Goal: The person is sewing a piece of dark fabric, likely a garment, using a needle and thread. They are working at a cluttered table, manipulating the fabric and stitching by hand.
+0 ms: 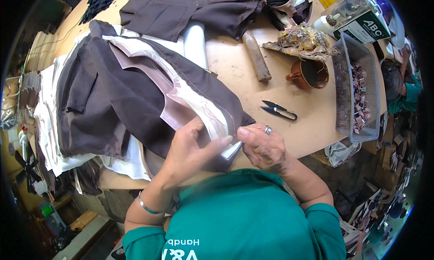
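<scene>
A dark brown fabric piece (140,88) with a mauve lining and a white strip (205,117) along its edge spreads from the table toward me. My left hand (192,149) holds the near end of that strip, thumb on top and the other fingers partly hidden behind the cloth. At the piece's near right corner, my right hand (264,147) pinches its thumb and forefinger together on the fabric edge; whatever else lies between the fingertips is too small to make out. Black thread snips (279,110) lie on the table just beyond my right hand.
Beyond the snips are a wooden stick (256,56), a brown mug (309,74) and a clump of stringy, glue-coloured material (300,40). A grey plastic basket (341,85) holding small parts stands at the right edge. More dark and white cloth (190,13) covers the table's far side.
</scene>
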The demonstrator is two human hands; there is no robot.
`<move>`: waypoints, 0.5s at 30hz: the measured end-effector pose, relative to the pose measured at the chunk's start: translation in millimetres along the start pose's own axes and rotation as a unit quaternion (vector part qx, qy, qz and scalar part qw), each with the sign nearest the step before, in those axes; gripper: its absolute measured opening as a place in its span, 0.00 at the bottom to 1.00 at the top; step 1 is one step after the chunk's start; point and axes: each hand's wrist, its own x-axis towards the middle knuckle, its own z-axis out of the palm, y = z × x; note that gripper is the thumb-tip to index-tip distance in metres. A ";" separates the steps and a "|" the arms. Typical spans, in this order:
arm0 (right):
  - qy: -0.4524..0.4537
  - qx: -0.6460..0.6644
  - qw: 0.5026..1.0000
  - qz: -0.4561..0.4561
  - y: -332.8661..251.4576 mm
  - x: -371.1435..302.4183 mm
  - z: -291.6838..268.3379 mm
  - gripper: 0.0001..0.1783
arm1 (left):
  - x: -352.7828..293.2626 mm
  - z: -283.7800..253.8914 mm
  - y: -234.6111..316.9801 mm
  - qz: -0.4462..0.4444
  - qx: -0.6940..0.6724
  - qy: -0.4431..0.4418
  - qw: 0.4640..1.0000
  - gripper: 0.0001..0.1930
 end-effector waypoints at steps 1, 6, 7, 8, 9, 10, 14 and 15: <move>-0.012 -0.003 1.000 0.011 -3.2 1.7 -4.1 0.28 | 2.1 -4.1 -0.7 0.002 -0.004 -0.028 1.000 0.17; -0.009 -0.023 0.998 0.062 -24.4 14.2 -18.0 0.28 | 5.6 3.4 -2.3 -0.019 -0.050 -0.031 0.998 0.17; -0.008 0.018 0.997 0.077 -27.6 18.0 -16.5 0.30 | 5.4 4.7 -1.9 -0.022 -0.043 -0.034 0.998 0.16; -0.006 0.057 0.994 0.093 -30.1 19.6 -15.0 0.31 | 5.4 5.1 -1.9 -0.028 -0.059 -0.028 0.997 0.16; -0.014 0.054 0.993 0.100 -31.2 18.9 -13.3 0.31 | 5.1 5.1 -2.1 -0.034 -0.074 -0.022 0.996 0.15; -0.023 0.052 0.993 0.106 -32.0 17.4 -11.3 0.31 | 4.6 4.9 -2.2 -0.040 -0.089 -0.015 0.995 0.14; -0.037 0.047 0.986 0.154 -34.3 11.0 -9.5 0.33 | 0.7 3.8 -0.7 -0.056 -0.074 0.003 0.996 0.12; -0.041 0.029 0.989 0.140 -34.5 11.0 -9.2 0.32 | -1.1 4.9 -2.2 -0.054 -0.090 0.010 0.994 0.12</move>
